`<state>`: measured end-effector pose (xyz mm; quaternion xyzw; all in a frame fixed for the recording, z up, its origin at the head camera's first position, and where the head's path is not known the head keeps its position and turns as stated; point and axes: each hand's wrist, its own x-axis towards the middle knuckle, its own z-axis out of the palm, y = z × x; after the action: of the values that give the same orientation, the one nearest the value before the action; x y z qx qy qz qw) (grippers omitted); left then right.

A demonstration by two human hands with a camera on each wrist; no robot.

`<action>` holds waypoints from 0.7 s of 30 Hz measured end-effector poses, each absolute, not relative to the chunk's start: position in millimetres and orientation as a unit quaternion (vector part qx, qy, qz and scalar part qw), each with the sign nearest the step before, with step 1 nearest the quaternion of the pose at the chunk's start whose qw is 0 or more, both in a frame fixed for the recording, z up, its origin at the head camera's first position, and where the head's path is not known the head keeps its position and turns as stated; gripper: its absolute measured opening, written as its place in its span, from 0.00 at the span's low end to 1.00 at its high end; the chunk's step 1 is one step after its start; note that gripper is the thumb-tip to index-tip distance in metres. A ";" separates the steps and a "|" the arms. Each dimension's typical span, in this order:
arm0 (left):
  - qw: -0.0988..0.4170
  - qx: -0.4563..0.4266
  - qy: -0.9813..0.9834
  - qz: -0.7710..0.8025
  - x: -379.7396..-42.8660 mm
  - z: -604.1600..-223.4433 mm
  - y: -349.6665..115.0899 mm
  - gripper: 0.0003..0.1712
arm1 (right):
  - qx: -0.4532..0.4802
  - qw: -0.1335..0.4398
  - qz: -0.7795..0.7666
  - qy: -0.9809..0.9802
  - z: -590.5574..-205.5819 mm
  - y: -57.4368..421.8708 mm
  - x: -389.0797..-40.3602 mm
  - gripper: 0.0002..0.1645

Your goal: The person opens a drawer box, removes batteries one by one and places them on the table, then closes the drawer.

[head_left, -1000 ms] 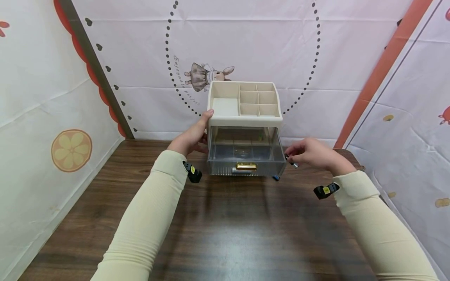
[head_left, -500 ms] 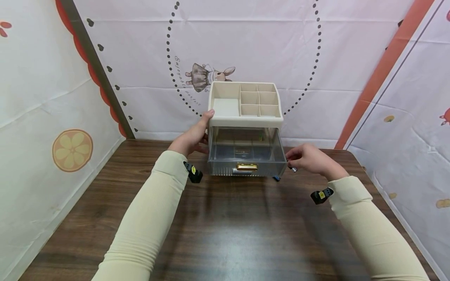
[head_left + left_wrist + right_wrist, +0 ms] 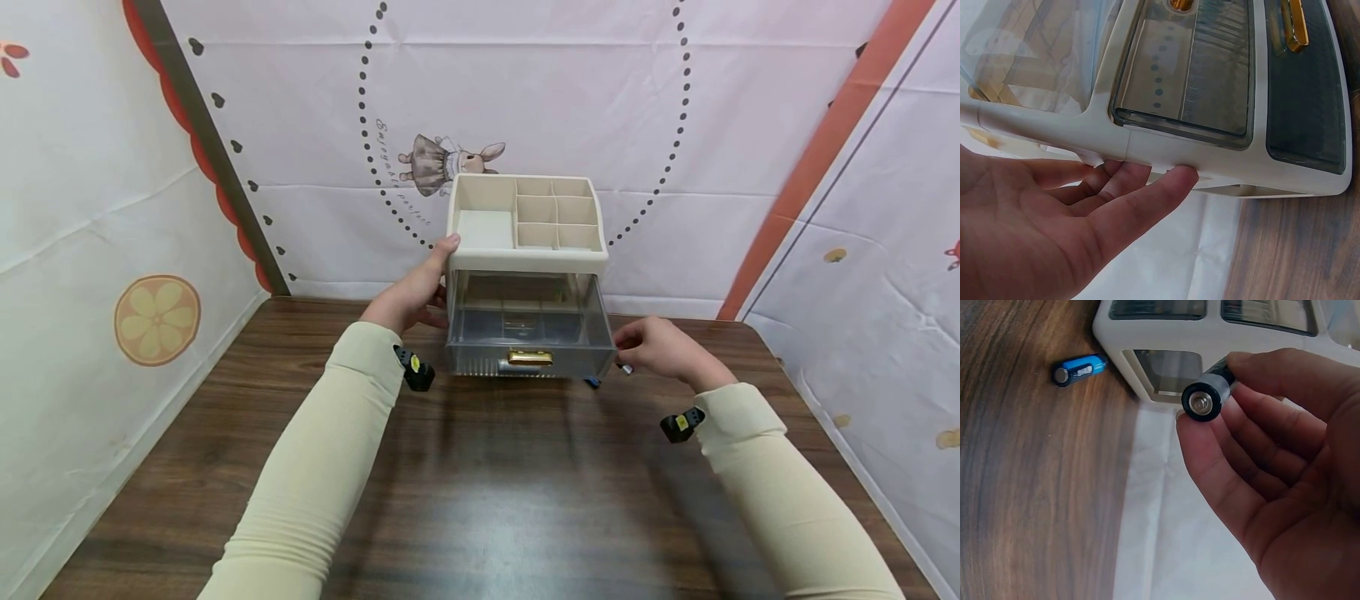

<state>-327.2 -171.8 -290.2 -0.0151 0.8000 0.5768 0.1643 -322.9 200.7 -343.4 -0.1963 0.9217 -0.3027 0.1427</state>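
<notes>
A cream desktop organizer [image 3: 528, 262] with clear grey drawers stands at the back of the table. My left hand [image 3: 412, 296] rests against its left side; the thumb lies at the top front corner. In the left wrist view, the fingertips touch the cream side frame. My right hand [image 3: 656, 346] is beside the organizer's lower right front. Between thumb and fingers it pinches a black and silver battery [image 3: 1210, 394], its button end facing the camera. A blue battery [image 3: 1079, 369] lies on the table by the organizer's base, mostly hidden in the head view.
Open compartments [image 3: 555, 212] form the organizer's top. A gold handle [image 3: 529, 357] is on the clear front. The brown wooden table [image 3: 480, 483] extends toward me. Printed white cloth [image 3: 562, 100] hangs behind the organizer and along both sides.
My right hand has moved slightly down and toward me beside the organizer, the battery still in its fingers. The left hand keeps its place on the organizer's side.
</notes>
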 end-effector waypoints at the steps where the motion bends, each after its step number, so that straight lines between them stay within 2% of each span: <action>1: 0.165 -0.015 0.801 0.576 -327.3 -289.9 -171.7 0.59 | -0.193 0.142 -0.299 0.924 -344.6 200.3 -322.7 0.12; 21: 0.163 -0.018 0.800 0.577 -327.5 -290.2 -171.8 0.58 | -0.196 0.131 -0.272 0.933 -363.5 197.3 -324.0 0.12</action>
<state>-327.5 -171.8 -290.2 -0.0178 0.8004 0.5766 0.1631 -324.0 197.3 -363.5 -0.1963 0.9330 -0.2717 0.1313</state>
